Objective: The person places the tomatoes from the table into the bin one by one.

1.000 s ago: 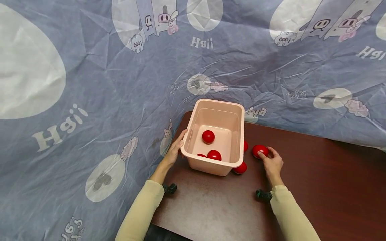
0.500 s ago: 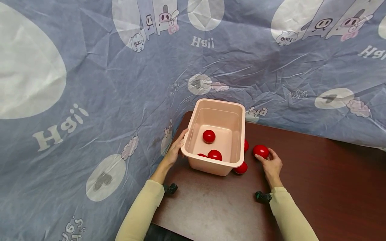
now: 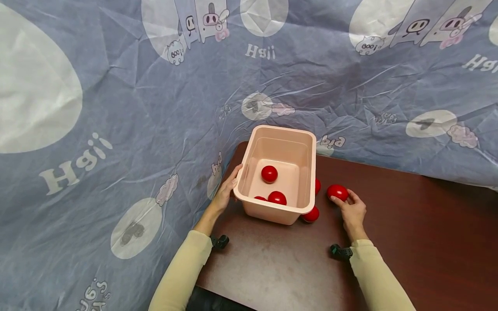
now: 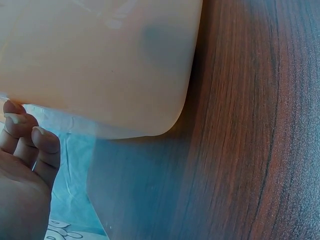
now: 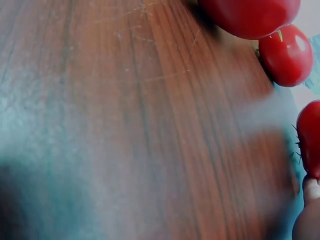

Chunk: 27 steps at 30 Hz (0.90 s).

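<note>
At the left side of a pale pink plastic bin, my left hand holds the rim. In the left wrist view its curled fingers lie by the bin's edge. Three red tomatoes show inside the bin: one tomato in the middle, another near the front wall, and a third mostly hidden by that wall. My right hand pinches a tomato between thumb and fingers, right of the bin. In the right wrist view this tomato is cut off by the frame edge.
Two more tomatoes sit against the bin's right side, one nearer and one farther, both partly hidden. Dark brown wooden table extends to the right. A blue printed cloth hangs along the left and back.
My right thumb and fingers have shifted slightly on the tomato, which has turned a little in place. The bin and my left hand stay as they were.
</note>
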{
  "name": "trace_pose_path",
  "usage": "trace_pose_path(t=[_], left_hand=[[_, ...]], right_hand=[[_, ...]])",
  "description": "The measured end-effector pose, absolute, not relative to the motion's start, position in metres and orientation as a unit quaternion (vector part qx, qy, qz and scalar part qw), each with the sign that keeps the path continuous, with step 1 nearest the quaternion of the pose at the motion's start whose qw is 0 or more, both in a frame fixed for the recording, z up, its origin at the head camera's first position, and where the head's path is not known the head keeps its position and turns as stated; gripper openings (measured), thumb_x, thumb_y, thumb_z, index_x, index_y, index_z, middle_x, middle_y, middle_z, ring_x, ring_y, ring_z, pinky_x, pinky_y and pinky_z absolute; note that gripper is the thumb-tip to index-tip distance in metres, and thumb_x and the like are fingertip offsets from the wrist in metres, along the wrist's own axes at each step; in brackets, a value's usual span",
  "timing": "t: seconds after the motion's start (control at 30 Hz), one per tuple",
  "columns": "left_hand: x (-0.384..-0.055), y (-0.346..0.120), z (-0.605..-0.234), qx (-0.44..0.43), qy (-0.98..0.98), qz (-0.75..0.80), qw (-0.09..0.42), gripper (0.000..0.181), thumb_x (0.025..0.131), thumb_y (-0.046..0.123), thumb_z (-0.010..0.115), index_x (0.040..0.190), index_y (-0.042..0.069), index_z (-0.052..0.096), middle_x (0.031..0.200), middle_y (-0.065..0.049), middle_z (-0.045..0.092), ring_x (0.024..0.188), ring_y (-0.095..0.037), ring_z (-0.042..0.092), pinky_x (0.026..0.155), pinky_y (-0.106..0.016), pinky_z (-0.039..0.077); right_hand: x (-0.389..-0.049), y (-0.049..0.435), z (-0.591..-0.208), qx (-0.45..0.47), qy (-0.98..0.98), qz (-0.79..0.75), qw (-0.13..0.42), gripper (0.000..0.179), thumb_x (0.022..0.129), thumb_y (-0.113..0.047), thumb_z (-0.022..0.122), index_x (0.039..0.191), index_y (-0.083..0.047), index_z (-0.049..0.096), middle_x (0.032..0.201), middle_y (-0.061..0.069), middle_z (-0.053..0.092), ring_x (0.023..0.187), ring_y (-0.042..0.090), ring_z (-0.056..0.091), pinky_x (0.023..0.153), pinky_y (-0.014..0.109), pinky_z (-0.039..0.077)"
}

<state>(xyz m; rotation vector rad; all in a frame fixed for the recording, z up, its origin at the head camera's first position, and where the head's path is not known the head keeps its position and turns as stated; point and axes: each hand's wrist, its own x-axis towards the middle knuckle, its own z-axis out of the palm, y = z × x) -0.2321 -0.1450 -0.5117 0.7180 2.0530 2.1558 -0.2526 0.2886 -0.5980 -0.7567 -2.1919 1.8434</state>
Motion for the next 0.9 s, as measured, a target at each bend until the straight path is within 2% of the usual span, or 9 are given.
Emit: trace_pose_path(t=[0.07, 0.13, 0.2, 0.23, 0.3, 0.43, 0.47, 0.67, 0.9], left_hand=[[-0.232, -0.145, -0.511, 0.235, 0.670, 0.703, 0.036, 0.056, 0.101, 0.011, 0.024, 0.156, 0.006, 0.017, 0.120, -0.045, 0.041, 0.054, -0.046, 0.037, 0.048, -0.025, 0.041], [-0.232, -0.144, -0.510, 0.237, 0.671, 0.702, 0.037, 0.056, 0.101, 0.011, 0.024, 0.156, 0.006, 0.016, 0.112, -0.043, 0.045, 0.053, -0.045, 0.038, 0.047, -0.025, 0.042], [-0.231, -0.144, -0.510, 0.237, 0.672, 0.701, 0.035, 0.056, 0.101, 0.011, 0.024, 0.156, 0.005, 0.017, 0.106, -0.036, 0.051, 0.052, -0.042, 0.039, 0.047, -0.025, 0.042], [-0.231, -0.144, -0.510, 0.237, 0.673, 0.700, 0.035, 0.056, 0.101, 0.011, 0.023, 0.156, 0.005, 0.016, 0.097, -0.032, 0.053, 0.051, -0.041, 0.040, 0.047, -0.026, 0.042], [-0.230, -0.144, -0.509, 0.237, 0.672, 0.700, 0.039, 0.056, 0.101, 0.011, 0.023, 0.156, 0.005, 0.016, 0.079, -0.022, 0.052, 0.049, -0.034, 0.043, 0.047, -0.026, 0.042], [-0.230, -0.143, -0.510, 0.234, 0.669, 0.704, 0.041, 0.055, 0.101, 0.011, 0.023, 0.156, 0.004, 0.015, 0.071, -0.013, 0.052, 0.049, -0.014, 0.048, 0.047, -0.025, 0.042], [-0.230, -0.143, -0.510, 0.234, 0.668, 0.705, 0.042, 0.055, 0.101, 0.011, 0.023, 0.156, 0.004, 0.015, 0.069, -0.012, 0.051, 0.050, -0.011, 0.048, 0.046, -0.025, 0.042], [-0.230, -0.142, -0.510, 0.230, 0.667, 0.708, 0.042, 0.055, 0.102, 0.012, 0.024, 0.156, 0.006, 0.017, 0.066, -0.014, 0.049, 0.048, -0.015, 0.047, 0.046, -0.027, 0.042], [-0.230, -0.144, -0.510, 0.225, 0.668, 0.709, 0.040, 0.055, 0.101, 0.012, 0.025, 0.156, 0.007, 0.018, 0.071, -0.015, 0.050, 0.049, -0.008, 0.047, 0.047, -0.024, 0.041]], right_hand=[[-0.252, 0.288, -0.596, -0.254, -0.735, 0.622, 0.089, 0.079, 0.074, -0.032, 0.084, 0.144, -0.020, 0.049, 0.142, 0.011, 0.052, 0.114, 0.015, 0.054, 0.103, 0.024, 0.045], [-0.252, 0.288, -0.593, -0.253, -0.735, 0.623, 0.092, 0.079, 0.073, -0.031, 0.085, 0.143, -0.019, 0.050, 0.141, 0.012, 0.053, 0.112, 0.014, 0.055, 0.097, 0.017, 0.047], [-0.253, 0.287, -0.591, -0.248, -0.732, 0.627, 0.099, 0.077, 0.073, -0.029, 0.085, 0.141, -0.018, 0.052, 0.138, 0.012, 0.054, 0.108, 0.012, 0.055, 0.090, 0.011, 0.048], [-0.254, 0.286, -0.589, -0.246, -0.728, 0.632, 0.102, 0.076, 0.073, -0.028, 0.086, 0.141, -0.017, 0.052, 0.137, 0.013, 0.054, 0.107, 0.012, 0.055, 0.087, 0.010, 0.048], [-0.255, 0.285, -0.586, -0.239, -0.726, 0.636, 0.109, 0.075, 0.073, -0.026, 0.085, 0.140, -0.015, 0.053, 0.135, 0.013, 0.055, 0.105, 0.011, 0.056, 0.084, 0.008, 0.048], [-0.258, 0.284, -0.576, -0.226, -0.717, 0.650, 0.113, 0.075, 0.074, -0.024, 0.085, 0.141, -0.014, 0.052, 0.137, 0.013, 0.053, 0.107, 0.012, 0.056, 0.087, 0.011, 0.049], [-0.258, 0.283, -0.573, -0.223, -0.718, 0.650, 0.113, 0.075, 0.074, -0.024, 0.085, 0.141, -0.014, 0.052, 0.138, 0.013, 0.053, 0.109, 0.013, 0.056, 0.088, 0.011, 0.049], [-0.256, 0.281, -0.556, -0.215, -0.722, 0.649, 0.108, 0.075, 0.075, -0.023, 0.084, 0.142, -0.016, 0.051, 0.143, 0.012, 0.052, 0.118, 0.017, 0.055, 0.093, 0.015, 0.047], [-0.257, 0.275, -0.539, -0.193, -0.699, 0.677, 0.124, 0.072, 0.072, -0.016, 0.086, 0.137, -0.013, 0.056, 0.136, 0.010, 0.056, 0.108, 0.012, 0.059, 0.085, 0.009, 0.048]])
